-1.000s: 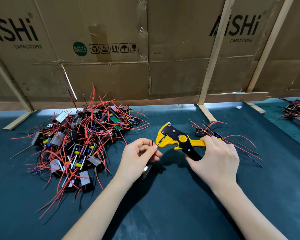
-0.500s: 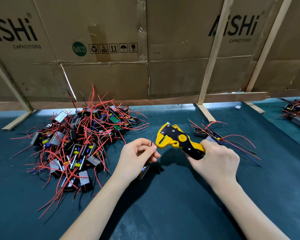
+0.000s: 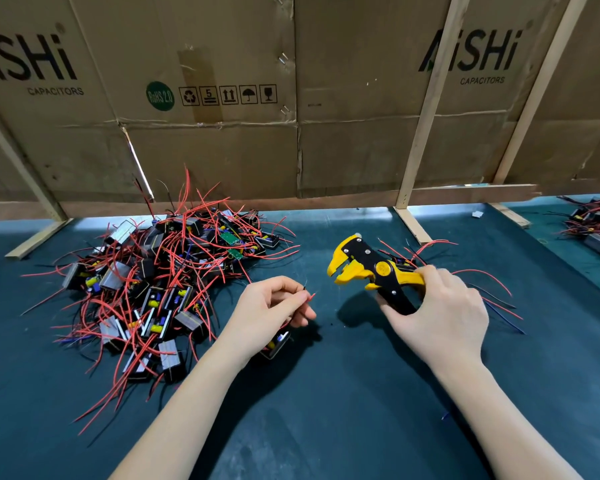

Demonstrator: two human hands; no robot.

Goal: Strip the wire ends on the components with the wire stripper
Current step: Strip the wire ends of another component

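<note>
My left hand (image 3: 269, 311) pinches the thin wires of a small component (image 3: 276, 344) that hangs under its palm; a red wire tip and a black wire tip stick out past the fingertips. My right hand (image 3: 437, 313) grips the handles of the yellow and black wire stripper (image 3: 368, 266). Its jaws point left and stand a short gap to the right of the wire tips, not touching them.
A big heap of components with red wires (image 3: 153, 282) lies left on the dark green mat (image 3: 326, 410). A few components with wires (image 3: 465, 271) lie behind my right hand. Another pile (image 3: 596, 226) sits far right. A cardboard wall on wooden struts (image 3: 420, 133) closes the back.
The stripper has pulled away to the right from the wire ends, which it met half a second ago. My left hand has dropped slightly with the wires.
</note>
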